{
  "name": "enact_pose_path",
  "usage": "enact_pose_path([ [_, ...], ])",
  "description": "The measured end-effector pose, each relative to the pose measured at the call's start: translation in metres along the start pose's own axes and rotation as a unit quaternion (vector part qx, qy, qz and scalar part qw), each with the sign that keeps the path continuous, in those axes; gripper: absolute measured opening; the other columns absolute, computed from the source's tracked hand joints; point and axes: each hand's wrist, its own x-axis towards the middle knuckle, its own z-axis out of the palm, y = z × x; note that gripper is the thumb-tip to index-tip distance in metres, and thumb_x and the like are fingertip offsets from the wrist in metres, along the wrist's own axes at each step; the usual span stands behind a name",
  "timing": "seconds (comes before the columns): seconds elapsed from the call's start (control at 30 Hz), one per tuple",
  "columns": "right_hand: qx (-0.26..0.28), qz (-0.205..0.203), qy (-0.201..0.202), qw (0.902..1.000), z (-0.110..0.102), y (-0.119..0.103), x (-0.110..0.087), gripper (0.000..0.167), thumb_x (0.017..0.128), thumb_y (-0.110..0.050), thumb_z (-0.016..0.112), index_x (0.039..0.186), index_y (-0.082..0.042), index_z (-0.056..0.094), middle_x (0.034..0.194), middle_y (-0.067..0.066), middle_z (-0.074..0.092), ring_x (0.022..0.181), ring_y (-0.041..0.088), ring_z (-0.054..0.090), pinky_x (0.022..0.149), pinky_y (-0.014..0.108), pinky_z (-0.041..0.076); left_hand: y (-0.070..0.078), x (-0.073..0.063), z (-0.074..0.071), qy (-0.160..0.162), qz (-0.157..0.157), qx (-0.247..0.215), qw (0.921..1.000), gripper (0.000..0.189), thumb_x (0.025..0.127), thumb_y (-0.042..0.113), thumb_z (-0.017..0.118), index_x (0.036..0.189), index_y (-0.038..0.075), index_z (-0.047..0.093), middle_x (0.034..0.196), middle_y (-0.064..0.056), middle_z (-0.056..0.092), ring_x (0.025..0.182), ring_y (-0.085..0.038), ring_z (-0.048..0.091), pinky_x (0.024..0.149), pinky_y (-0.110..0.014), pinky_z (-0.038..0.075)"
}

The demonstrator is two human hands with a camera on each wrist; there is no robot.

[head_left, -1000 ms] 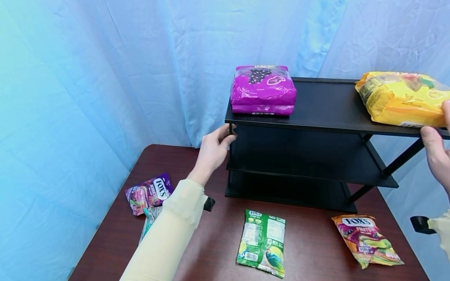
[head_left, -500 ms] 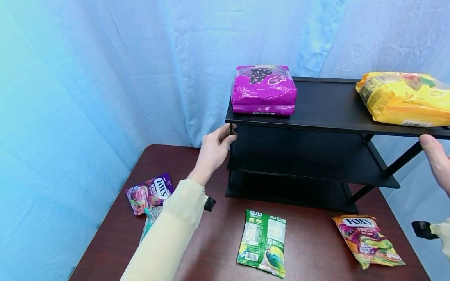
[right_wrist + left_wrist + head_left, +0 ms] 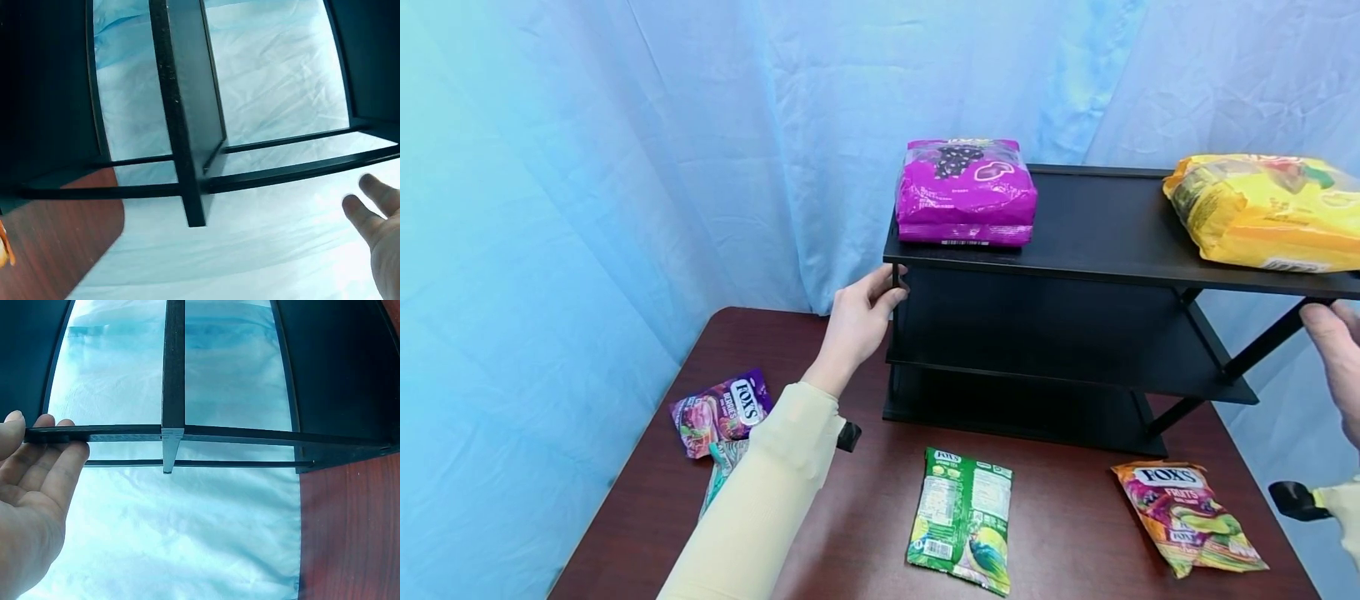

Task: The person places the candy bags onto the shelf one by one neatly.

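Observation:
My left hand (image 3: 854, 325) holds the front left post of a black three-tier shelf (image 3: 1097, 225), just under the top board. In the left wrist view, its thumb and fingers lie on opposite sides of that post (image 3: 112, 432). At the far right of the head view, my right hand (image 3: 1337, 358) is partly cut off, its thumb overlapping the top of the front right post (image 3: 1273, 336). The right wrist view shows loosely extended fingers (image 3: 362, 215) just beside this post, gripping nothing. A purple bag (image 3: 966, 196) and a yellow bag (image 3: 1270, 217) sit on the top board.
On the brown table (image 3: 857, 517) lie a green candy bag (image 3: 962, 521), an orange Fox's Fruits bag (image 3: 1187, 517) and a purple Fox's Berries bag (image 3: 722, 412). A teal packet (image 3: 722, 467) is partly hidden by the left sleeve. Blue curtains (image 3: 625, 167) hang behind.
My right hand has come away from the yellow bag and moved down to the front right post. The left hand stays on its post, and the bags keep their places.

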Motion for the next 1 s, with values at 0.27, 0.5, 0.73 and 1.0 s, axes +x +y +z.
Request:
enact_pose_path([
  [0.27, 0.043, 0.108, 0.005, 0.9932, 0.009, 0.002, -0.004, 0.043, 0.110, -0.019, 0.046, 0.152, -0.025, 0.050, 0.147, -0.010, 0.056, 0.119, -0.002, 0.054, 0.117, 0.025, 0.033, 0.000, 0.000, 0.000, 0.002, 0.002, -0.003, 1.0000, 0.036, 0.104, 0.021, 0.062, 0.140, 0.020, 0.064, 0.118, 0.000, 0.076, 0.107, -0.012, 0.070, 0.081, -0.033, 0.058],
  [0.5, 0.088, 0.099, -0.013, 0.9911, 0.010, 0.010, -0.003, 0.042, 0.109, -0.018, 0.047, 0.151, -0.020, 0.051, 0.142, -0.008, 0.060, 0.106, -0.008, 0.063, 0.093, 0.008, 0.046, 0.000, 0.000, 0.000, 0.002, 0.002, -0.004, 1.0000, 0.038, 0.103, 0.020, 0.063, 0.141, 0.019, 0.064, 0.118, -0.001, 0.075, 0.109, -0.012, 0.070, 0.085, -0.034, 0.058],
  [0.73, 0.154, 0.063, -0.035, 0.9854, 0.010, 0.025, 0.000, 0.037, 0.107, -0.014, 0.048, 0.141, -0.006, 0.060, 0.107, -0.015, 0.068, 0.091, -0.006, 0.068, 0.078, 0.003, 0.048, 0.000, 0.000, 0.001, -0.005, -0.003, -0.007, 1.0000, 0.038, 0.103, 0.021, 0.062, 0.142, 0.020, 0.063, 0.120, -0.001, 0.075, 0.112, -0.013, 0.069, 0.090, -0.035, 0.058],
  [1.0, 0.124, 0.070, -0.049, 0.9886, 0.012, 0.028, 0.001, 0.036, 0.110, -0.019, 0.044, 0.142, -0.012, 0.060, 0.106, -0.017, 0.064, 0.095, -0.005, 0.064, 0.075, 0.002, 0.046, 0.000, -0.001, 0.000, -0.002, -0.004, -0.005, 1.0000, 0.038, 0.103, 0.021, 0.062, 0.141, 0.020, 0.063, 0.119, -0.001, 0.075, 0.111, -0.014, 0.069, 0.089, -0.036, 0.057],
])
